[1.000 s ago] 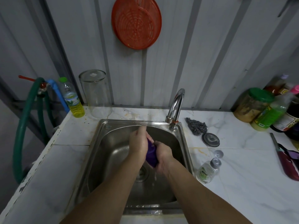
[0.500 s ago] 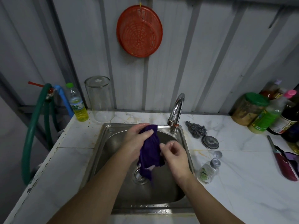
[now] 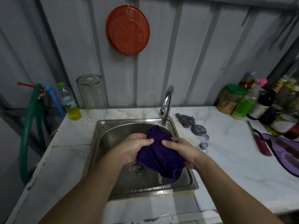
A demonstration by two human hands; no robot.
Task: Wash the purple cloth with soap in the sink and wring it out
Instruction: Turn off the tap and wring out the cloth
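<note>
While we stand at the sink (image 3: 103, 126), our left hand (image 3: 134, 147) and right hand (image 3: 182, 151) each grip the purple cloth (image 3: 160, 156) tight, tap (image 3: 166, 102) at twelve o'clock.

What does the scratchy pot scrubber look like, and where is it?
Start at the steel sink and find its curved chrome tap. Just right of the tap's base, on the white marble counter, lies the grey steel-wool scrubber. It is a fuzzy, wiry clump, unlike the smooth round metal lid beside it.

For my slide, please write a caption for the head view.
Both hands hold the purple cloth over the sink.
</note>
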